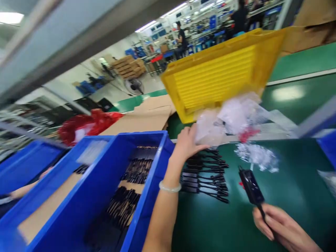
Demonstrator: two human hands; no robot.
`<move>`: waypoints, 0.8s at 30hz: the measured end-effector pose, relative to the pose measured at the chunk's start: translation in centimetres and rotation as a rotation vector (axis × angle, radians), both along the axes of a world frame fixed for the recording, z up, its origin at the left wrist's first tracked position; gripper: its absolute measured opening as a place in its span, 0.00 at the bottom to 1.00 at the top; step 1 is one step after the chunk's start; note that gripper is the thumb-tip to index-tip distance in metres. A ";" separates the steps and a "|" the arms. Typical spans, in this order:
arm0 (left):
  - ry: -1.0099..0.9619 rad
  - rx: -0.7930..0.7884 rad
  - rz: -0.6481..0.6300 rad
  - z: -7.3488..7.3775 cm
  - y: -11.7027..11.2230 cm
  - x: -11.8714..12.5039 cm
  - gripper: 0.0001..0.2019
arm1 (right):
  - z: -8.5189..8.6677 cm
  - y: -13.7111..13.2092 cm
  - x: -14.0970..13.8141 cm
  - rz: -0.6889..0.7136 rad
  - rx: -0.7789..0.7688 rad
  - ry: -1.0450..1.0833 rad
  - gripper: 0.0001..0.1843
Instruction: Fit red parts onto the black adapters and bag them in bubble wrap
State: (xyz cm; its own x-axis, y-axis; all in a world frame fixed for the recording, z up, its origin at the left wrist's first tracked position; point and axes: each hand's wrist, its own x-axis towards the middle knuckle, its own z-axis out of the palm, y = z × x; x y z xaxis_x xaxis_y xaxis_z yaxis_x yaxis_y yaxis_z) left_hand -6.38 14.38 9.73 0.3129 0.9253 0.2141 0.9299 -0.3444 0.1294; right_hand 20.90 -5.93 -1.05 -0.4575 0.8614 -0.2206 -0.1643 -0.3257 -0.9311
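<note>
My right hand (279,224) grips a slim, glossy black electronic device (252,187) by its dark cable end, with the body tilted up to the left above the green worktop (220,224). My left hand (187,143), a pale bangle on its wrist, reaches to clear plastic bags (210,127). Its thumb stands apart from the fingers, and whether it touches the bags is unclear. Below it lies a row of similar black devices with cables (190,180), side by side. Crumpled clear plastic (257,155) lies beyond the held device.
Left of my forearm stands a blue bin (147,206) with rows of black parts and cardboard. A yellow crate (215,77) leans behind the bags. Cardboard (141,119) and a red bag (78,129) lie farther left. Another person's arm (28,187) shows at far left.
</note>
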 end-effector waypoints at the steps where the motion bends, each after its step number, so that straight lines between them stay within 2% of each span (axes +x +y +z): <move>1: -0.010 0.004 0.010 0.0 -0.3 -0.2 0.48 | 0.1 -0.2 0.1 0.000 0.010 0.033 0.24; 9: 0.084 -0.080 0.064 -1.0 -1.6 0.2 0.43 | 1.1 0.1 -0.6 0.036 0.092 0.149 0.20; 18: 0.065 -0.161 0.055 -2.3 -2.0 0.3 0.37 | 1.0 -0.1 -0.4 0.033 0.105 0.144 0.20; 24: 0.074 -0.296 0.013 -3.1 -2.3 1.2 0.43 | 1.2 0.0 -0.3 0.058 0.104 0.154 0.20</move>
